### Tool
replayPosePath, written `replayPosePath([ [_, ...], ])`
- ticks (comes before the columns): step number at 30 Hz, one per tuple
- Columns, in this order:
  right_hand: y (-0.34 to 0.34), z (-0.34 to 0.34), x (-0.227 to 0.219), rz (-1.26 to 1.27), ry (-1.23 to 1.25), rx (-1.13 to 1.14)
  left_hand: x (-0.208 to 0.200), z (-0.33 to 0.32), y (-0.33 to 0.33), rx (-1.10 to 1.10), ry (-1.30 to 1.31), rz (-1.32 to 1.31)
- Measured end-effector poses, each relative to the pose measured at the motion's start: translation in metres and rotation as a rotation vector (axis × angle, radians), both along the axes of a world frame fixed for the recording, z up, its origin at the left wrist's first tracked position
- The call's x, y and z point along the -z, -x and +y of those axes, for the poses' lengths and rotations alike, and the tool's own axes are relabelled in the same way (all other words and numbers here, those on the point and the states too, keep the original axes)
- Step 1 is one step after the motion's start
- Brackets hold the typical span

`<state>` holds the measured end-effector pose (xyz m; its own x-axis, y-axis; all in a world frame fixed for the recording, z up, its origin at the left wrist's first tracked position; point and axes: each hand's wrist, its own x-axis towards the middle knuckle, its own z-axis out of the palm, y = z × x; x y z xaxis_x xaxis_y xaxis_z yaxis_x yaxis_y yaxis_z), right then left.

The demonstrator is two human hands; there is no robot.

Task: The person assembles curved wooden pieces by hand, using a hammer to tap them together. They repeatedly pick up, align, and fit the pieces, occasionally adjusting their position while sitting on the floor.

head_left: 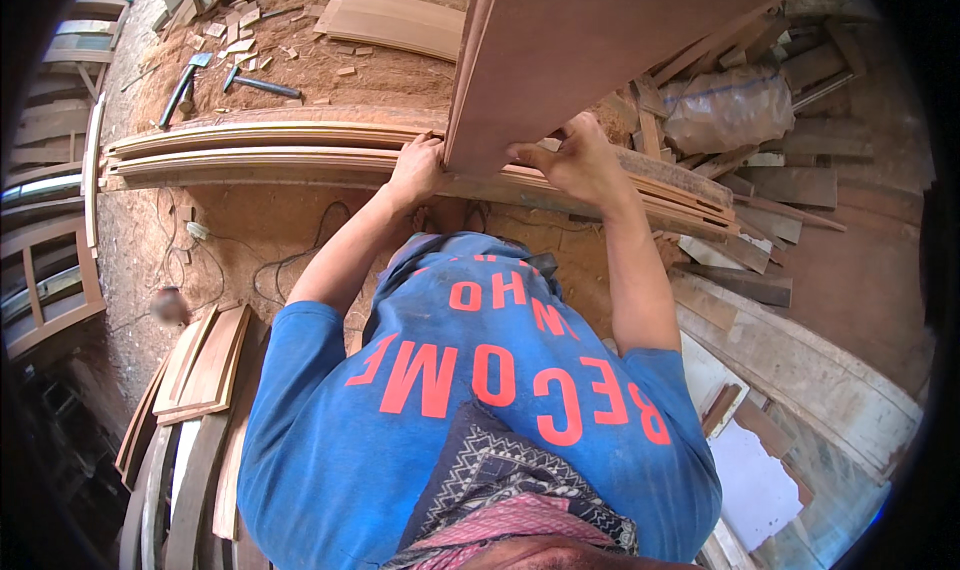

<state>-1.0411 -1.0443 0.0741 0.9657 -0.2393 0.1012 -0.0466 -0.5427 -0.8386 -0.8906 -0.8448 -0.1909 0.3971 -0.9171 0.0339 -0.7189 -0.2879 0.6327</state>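
Observation:
A large reddish-brown wooden panel (580,60) stands up in front of me, its lower end at the long grooved wooden strips (270,145). At its left edge two layers show. My left hand (415,168) is closed at the panel's lower left corner, over the strips; its fingertips are partly hidden. On the right side, my right hand (583,162) grips the panel's lower edge, with the thumb against the face and the other fingers bent behind. The strips lie stacked across a low support, running left and right beyond both hands.
Two hammers, one upright-lying (185,90) and one sideways (262,85), lie on sawdust at the far left near wood offcuts (235,30). A plastic-wrapped bundle (730,110) and scrap boards (790,185) crowd the right. Cables (290,265) trail on the floor; planks (205,360) lie lower left.

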Motion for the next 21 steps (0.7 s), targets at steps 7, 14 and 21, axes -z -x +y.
replayPosePath([
  [7, 0.003, 0.005, -0.004, -0.038, 0.015, -0.005, -0.014, 0.0, 0.005, -0.013, -0.03, -0.068],
  [14, 0.005, 0.003, 0.001, -0.027, 0.053, -0.004, -0.018, 0.003, 0.011, -0.065, -0.006, -0.048],
  [21, 0.009, 0.012, 0.0, -0.035, -0.002, 0.05, -0.023, 0.007, 0.007, -0.032, 0.04, 0.078],
])
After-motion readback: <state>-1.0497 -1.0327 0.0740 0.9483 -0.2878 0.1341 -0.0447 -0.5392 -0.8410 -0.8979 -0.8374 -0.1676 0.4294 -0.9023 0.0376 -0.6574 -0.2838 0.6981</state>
